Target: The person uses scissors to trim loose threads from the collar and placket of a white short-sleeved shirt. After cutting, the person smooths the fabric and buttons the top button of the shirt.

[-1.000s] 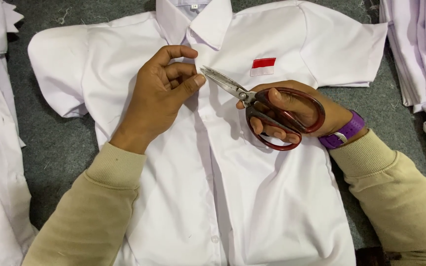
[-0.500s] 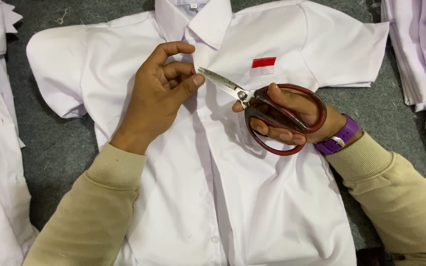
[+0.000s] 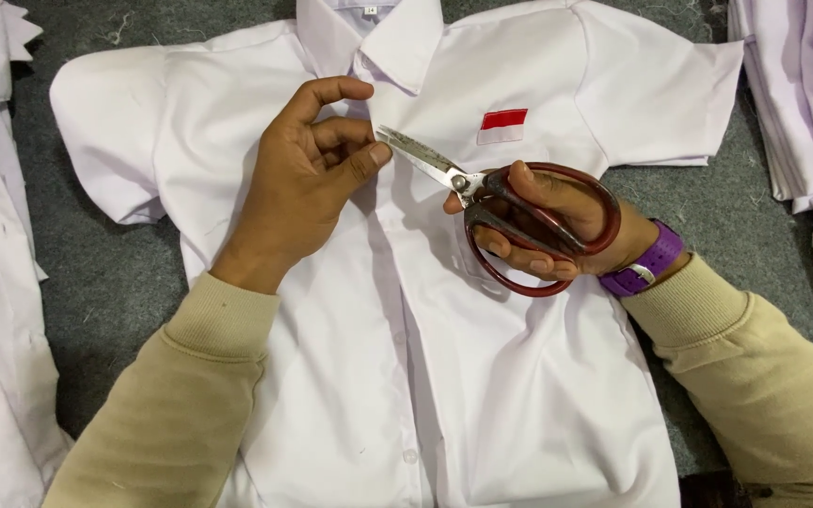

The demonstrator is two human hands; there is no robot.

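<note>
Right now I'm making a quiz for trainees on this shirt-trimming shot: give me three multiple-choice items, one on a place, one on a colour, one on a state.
1. Where do the tips of the scissors lie?
A. By the left hand at the shirt's front placket
B. On the grey surface
C. On a sleeve

2. What colour are the scissor handles?
A. Blue
B. Dark red
C. Yellow

3. How does the white shirt lie?
A. Folded in half
B. Face down
C. Spread flat, front up

Answers: 1 A, the blades point at the left fingers below the collar. 2 B, the loops around the right hand are dark red. 3 C, collar, buttons and the red-and-white chest patch all show.
</note>
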